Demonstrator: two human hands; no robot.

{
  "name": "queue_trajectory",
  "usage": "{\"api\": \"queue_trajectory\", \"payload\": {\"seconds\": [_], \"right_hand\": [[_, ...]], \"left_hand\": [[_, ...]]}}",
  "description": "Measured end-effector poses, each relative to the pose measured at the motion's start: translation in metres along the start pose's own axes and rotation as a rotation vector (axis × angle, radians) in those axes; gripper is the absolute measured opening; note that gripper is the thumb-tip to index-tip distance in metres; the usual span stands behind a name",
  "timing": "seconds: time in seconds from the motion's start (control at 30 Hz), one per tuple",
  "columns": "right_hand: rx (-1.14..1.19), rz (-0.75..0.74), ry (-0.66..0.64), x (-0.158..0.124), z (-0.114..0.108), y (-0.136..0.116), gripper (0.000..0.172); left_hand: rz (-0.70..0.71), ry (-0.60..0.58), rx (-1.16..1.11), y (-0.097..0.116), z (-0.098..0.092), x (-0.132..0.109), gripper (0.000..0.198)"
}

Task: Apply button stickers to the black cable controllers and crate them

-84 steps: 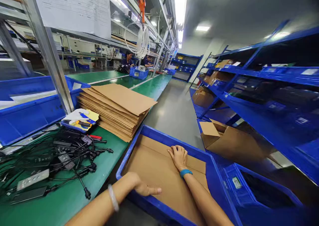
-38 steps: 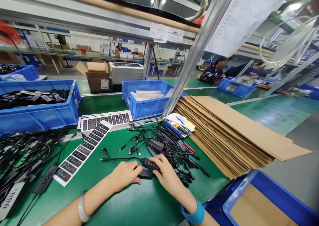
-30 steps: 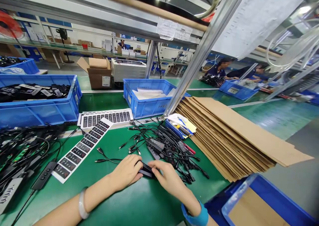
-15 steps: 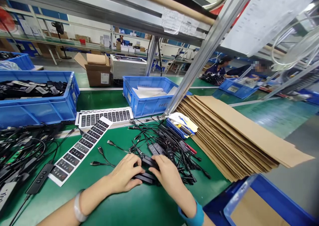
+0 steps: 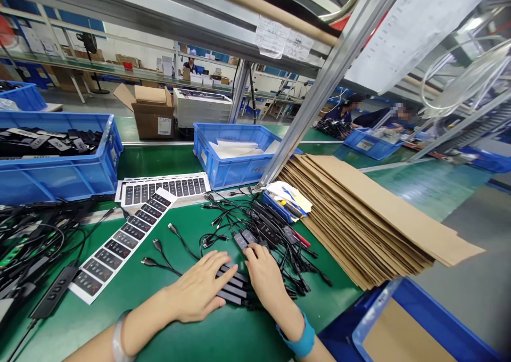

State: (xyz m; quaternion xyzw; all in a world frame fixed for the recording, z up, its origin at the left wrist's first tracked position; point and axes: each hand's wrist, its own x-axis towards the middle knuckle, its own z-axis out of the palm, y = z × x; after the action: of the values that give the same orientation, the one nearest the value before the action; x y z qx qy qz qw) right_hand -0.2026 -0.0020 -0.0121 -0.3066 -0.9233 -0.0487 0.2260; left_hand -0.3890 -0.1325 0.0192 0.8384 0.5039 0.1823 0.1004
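My left hand (image 5: 202, 287) lies with fingers stretched out across a row of slim black inline cable controllers (image 5: 233, 289) side by side on the green bench. Its thumb stands apart near the row's lower edge. At the row's right end, my right hand (image 5: 265, 277) has its fingers bent and close together; what they hold, if anything, is hidden. Just beyond its fingertips are controllers with grey labelled faces (image 5: 244, 238), in a tangle of black cables (image 5: 275, 229). Loose USB plugs (image 5: 149, 261) stick out left of my left hand.
Sticker sheets (image 5: 123, 239) lie at left, beside another heap of cables and controllers (image 5: 32, 245). Blue bins (image 5: 239, 170) stand along the back. Stacked cardboard sheets (image 5: 359, 218) are at right, above a blue crate (image 5: 415, 319). A metal post (image 5: 319, 85) slants upward. People sit farther back.
My left hand has gone from a bent grip to lying flat over the controllers. The black controller between my hands now lies in the row, and my right fingers have shifted toward the pile.
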Motion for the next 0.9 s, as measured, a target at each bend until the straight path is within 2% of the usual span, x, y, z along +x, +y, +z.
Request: {"api": "queue_trajectory", "payload": {"seconds": [0.13,0.3,0.43,0.5,0.6,0.67,0.7,0.77,0.9], "right_hand": [[0.193,-0.065,0.011,-0.016,-0.007,0.004,0.030],[0.509,-0.123,-0.041,-0.029,-0.015,0.007,0.036],[0.657,-0.103,-0.093,-0.030,-0.023,0.008,0.032],[0.588,-0.026,-0.052,-0.029,-0.027,0.011,0.027],[0.203,0.136,0.038,-0.028,-0.028,0.018,0.022],[-0.010,0.179,0.027,-0.027,-0.026,0.021,0.023],[-0.041,0.173,0.004,-0.027,-0.025,0.020,0.021],[0.027,0.148,-0.039,-0.024,-0.023,0.016,0.017],[0.366,0.104,-0.098,-0.015,-0.026,0.000,0.028]], "left_hand": [[-0.011,-0.029,0.019,-0.003,0.001,0.000,0.068],[0.024,-0.007,-0.019,-0.008,0.001,0.000,0.066],[0.050,-0.024,-0.052,-0.012,0.005,0.000,0.071],[0.037,-0.008,-0.048,-0.011,0.005,0.001,0.079],[0.035,0.003,-0.018,-0.008,0.004,0.002,0.081],[0.030,-0.013,-0.009,-0.006,0.004,0.002,0.079],[0.021,-0.029,-0.010,-0.006,0.004,0.002,0.079],[0.001,-0.070,-0.018,-0.006,0.006,0.001,0.081],[0.012,-0.107,-0.011,-0.005,0.009,-0.001,0.089]]}}
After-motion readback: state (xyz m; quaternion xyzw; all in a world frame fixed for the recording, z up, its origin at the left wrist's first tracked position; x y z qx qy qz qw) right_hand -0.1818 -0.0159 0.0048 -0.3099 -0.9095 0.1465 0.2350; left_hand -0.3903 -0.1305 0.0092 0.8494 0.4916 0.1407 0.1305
